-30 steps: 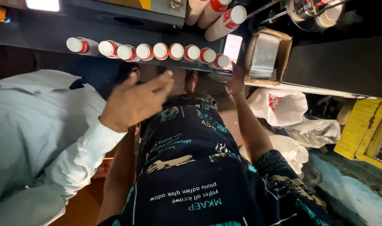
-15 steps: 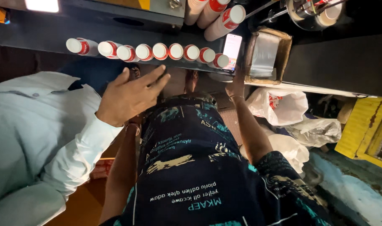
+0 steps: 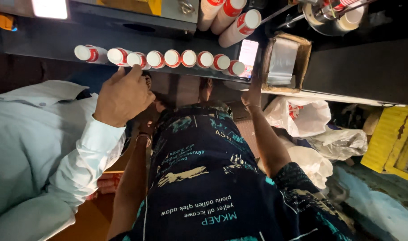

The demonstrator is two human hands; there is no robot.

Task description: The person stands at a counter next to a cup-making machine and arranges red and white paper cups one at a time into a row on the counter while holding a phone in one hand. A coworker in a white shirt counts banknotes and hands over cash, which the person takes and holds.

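Note:
A row of several red-and-white paper cups (image 3: 188, 58) lies along the dark counter edge (image 3: 43, 49). My left hand (image 3: 147, 81) reaches toward the cups but is mostly hidden behind a co-worker's hand (image 3: 122, 96) in a white sleeve, whose fingers touch the cups near the row's left end. My left wrist wears a bracelet. My right hand (image 3: 253, 94) rests at the counter edge just under a lit phone (image 3: 248, 56) propped upright. Its fingers are dim and seen from behind. My dark printed shirt (image 3: 199, 178) fills the lower middle.
A cardboard box (image 3: 285, 62) holding a shiny foil-like sheet stands right of the phone. More cups (image 3: 233, 20) lie stacked above. White plastic bags (image 3: 300, 116) sit at the right, with a yellow crate (image 3: 391, 138) beyond. A steel pot (image 3: 333, 18) is at top right.
The co-worker's hand has moved up and left from above my shirt to the cup row, fingers closing onto the cups. My right hand stays under the phone.

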